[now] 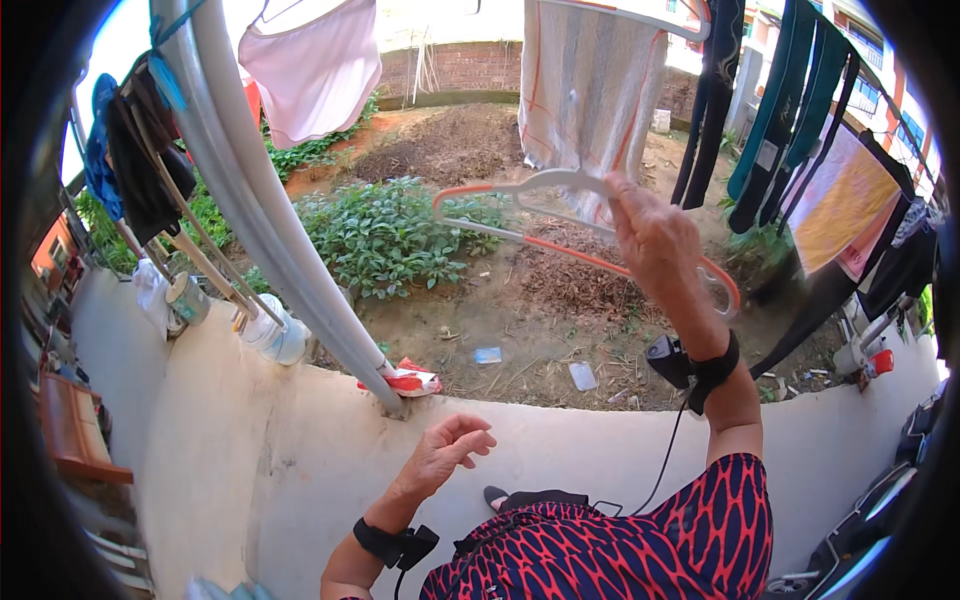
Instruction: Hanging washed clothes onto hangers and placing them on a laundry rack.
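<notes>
My right hand (660,244) is raised, gripping an orange and grey plastic clothes hanger (566,244) near its top. No garment hangs on it. Behind the hanger is a striped beige towel (592,97), itself hung from a similar hanger (675,26) above. Lower down, my left hand (450,450) is held over the concrete walkway with its fingers loosely bent and nothing visible in them. Dark strap-mounted devices are on both my forearms.
A pink cloth (315,71) hangs beyond grey metal poles (285,210). Dark green garments (787,112) and a yellow-pink cloth (840,195) hang at right. A white bucket (277,334) holds sticks. Leafy plants (390,236) grow in the soil beyond the concrete edge.
</notes>
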The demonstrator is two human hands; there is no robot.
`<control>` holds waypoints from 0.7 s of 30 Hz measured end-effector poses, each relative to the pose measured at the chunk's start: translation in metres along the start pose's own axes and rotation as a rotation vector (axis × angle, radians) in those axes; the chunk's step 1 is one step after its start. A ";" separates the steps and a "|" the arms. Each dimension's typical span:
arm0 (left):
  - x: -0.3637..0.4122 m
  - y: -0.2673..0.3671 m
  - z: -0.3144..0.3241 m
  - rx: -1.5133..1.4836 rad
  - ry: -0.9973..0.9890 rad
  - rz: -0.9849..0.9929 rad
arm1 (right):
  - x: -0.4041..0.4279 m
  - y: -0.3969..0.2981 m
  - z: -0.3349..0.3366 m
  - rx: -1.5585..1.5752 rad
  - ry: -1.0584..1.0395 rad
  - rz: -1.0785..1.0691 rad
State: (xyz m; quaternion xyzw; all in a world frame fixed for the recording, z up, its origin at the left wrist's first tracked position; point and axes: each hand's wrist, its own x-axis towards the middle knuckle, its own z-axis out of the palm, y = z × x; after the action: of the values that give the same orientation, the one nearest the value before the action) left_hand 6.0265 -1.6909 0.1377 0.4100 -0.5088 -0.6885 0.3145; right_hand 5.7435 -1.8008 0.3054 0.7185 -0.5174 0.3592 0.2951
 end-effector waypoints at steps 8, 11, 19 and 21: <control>-0.022 -0.023 0.033 -0.093 0.106 -0.072 | 0.093 0.060 -0.039 -0.387 0.003 0.089; -0.020 -0.016 0.043 -0.100 0.150 -0.064 | 0.104 0.075 -0.043 -0.377 0.021 0.117; 0.003 -0.015 0.062 -0.222 0.287 -0.015 | 0.093 0.097 -0.027 -0.408 -0.229 0.279; 0.010 -0.017 0.068 -0.238 0.321 -0.009 | 0.086 0.108 -0.015 -0.392 -0.215 0.238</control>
State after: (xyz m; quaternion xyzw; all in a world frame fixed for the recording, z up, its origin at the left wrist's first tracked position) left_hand 5.9617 -1.6642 0.1289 0.4769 -0.3654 -0.6709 0.4347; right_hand 5.6547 -1.8662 0.3902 0.6155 -0.6867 0.2058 0.3276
